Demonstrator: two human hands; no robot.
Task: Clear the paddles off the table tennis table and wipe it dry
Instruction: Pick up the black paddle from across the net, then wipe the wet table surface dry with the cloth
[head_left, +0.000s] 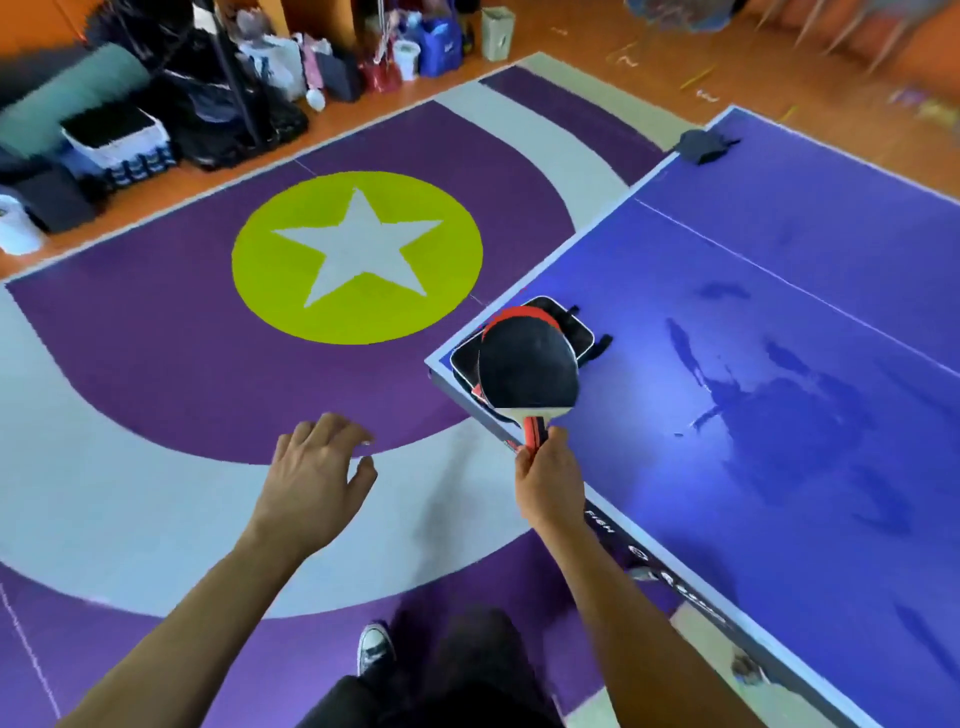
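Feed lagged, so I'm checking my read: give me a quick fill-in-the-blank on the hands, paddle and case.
The right hand grips the paddle by its ____.
The black case lies at the table's ____.
The left hand holds ____.
Missing: handle; corner; nothing.

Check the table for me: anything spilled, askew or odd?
Yes. Dark wet patches streak the blue table, right of the paddle that the right hand grips. A dark cloth lies bunched on the far corner's edge.
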